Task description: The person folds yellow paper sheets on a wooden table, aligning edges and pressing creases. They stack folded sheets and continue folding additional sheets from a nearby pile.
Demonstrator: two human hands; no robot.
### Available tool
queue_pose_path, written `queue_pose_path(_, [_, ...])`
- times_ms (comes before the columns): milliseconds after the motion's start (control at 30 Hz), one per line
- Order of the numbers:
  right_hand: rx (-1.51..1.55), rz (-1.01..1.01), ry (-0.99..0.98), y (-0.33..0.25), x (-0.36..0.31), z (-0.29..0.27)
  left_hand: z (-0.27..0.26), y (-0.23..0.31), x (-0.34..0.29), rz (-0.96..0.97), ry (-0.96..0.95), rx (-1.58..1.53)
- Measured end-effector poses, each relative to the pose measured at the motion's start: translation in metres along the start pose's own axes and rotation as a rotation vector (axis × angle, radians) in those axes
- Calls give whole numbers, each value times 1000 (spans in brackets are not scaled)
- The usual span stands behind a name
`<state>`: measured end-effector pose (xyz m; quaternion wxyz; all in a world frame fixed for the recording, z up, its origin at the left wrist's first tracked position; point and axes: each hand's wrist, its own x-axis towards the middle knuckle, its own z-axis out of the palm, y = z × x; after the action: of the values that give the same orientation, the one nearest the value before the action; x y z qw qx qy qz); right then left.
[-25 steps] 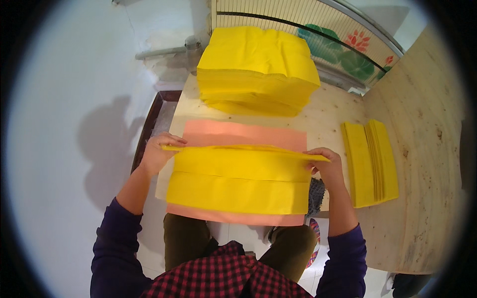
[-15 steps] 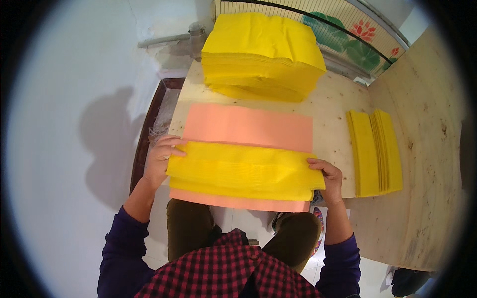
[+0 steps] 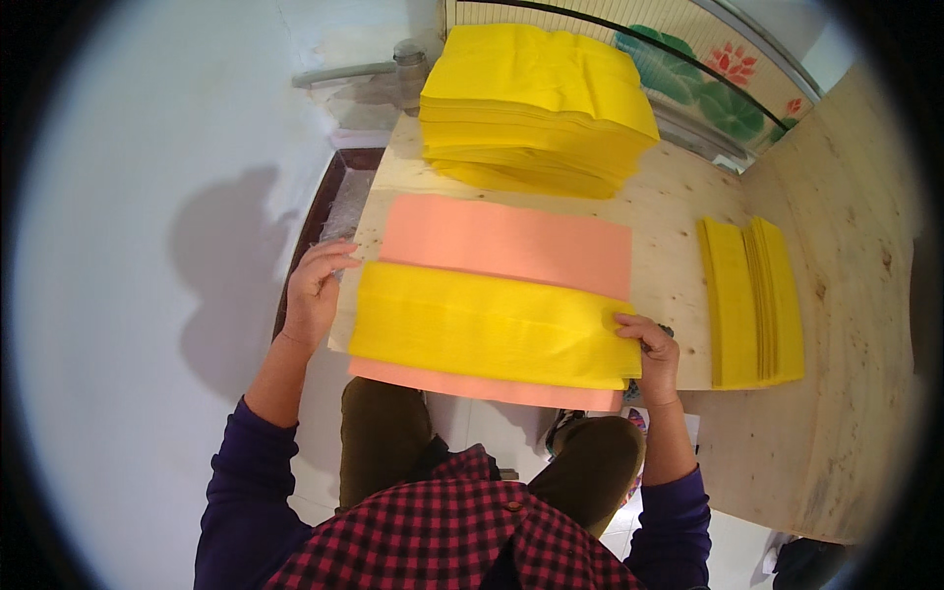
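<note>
A long folded stack of yellow felt-like cloth point(image 3: 482, 324) lies across a pink sheet point(image 3: 506, 241), which shows along its far and near sides. My right hand point(image 3: 657, 356) grips the stack's right end, fingers on top and thumb hidden from view. Just off the left end, my left hand point(image 3: 317, 285) is raised with its fingers stretched out and holds nothing. The near edge of the pink sheet hangs at the table's front edge, above my knees.
A tall pile of yellow cloth point(image 3: 536, 108) stands at the back of the wooden table point(image 3: 678, 211). Narrow folded yellow bundles point(image 3: 752, 303) lie on the right, near a wooden panel point(image 3: 846, 295). A glass jar point(image 3: 410, 77) stands at the back left, and a dark-framed tray point(image 3: 339, 192) runs along the left side.
My left hand has let go of the yellow stack's left end and moved slightly away. The stack's top looks flatter. My right hand stays at the right end.
</note>
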<state>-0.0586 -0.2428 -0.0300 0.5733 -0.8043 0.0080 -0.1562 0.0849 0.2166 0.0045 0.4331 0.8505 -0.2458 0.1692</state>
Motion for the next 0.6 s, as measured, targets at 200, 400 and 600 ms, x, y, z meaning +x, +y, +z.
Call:
queue_pose_path(200, [-1,15,-34,1,-1,-2,32,62,16,60,-193,-117])
queue_pose_path(400, [34,33,26,0,-2,1,105,114,4,-29,-431,294])
queue_pose_path(600, [-63,7,-9,1,-3,-3,121,111,-18,-94,-453,393])
